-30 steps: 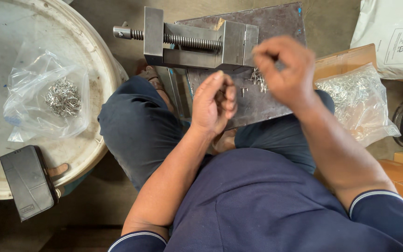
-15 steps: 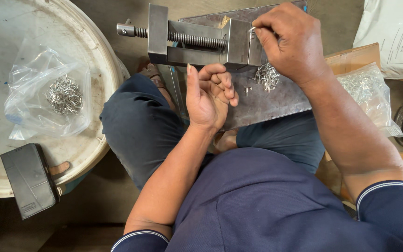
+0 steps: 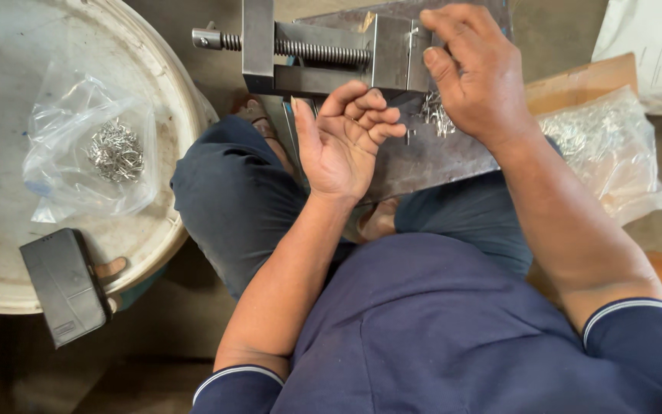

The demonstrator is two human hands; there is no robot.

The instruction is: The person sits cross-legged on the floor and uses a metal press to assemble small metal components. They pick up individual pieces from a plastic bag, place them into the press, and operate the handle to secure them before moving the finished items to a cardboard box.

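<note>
Fingers [image 3: 369, 115] of the left hand [image 3: 342, 146] curled loosely over an upturned palm, holding nothing visible, hovering just near side of the vise [image 3: 331, 54]. Right hand [image 3: 480, 73] farther out, fingers pinched narrow at the vise's right block; whether anything sits in the pinch, cannot tell. Small heap of metal pins [image 3: 434, 115] just below that hand on the steel plate [image 3: 430, 161], between the two hands, nearer the right. Vise screw [image 3: 300, 50] lying left to right. Off left, on the white drum lid [image 3: 9, 230], a bag of pins [image 3: 93, 153] and a hammer [image 3: 67, 284], well apart.
</note>
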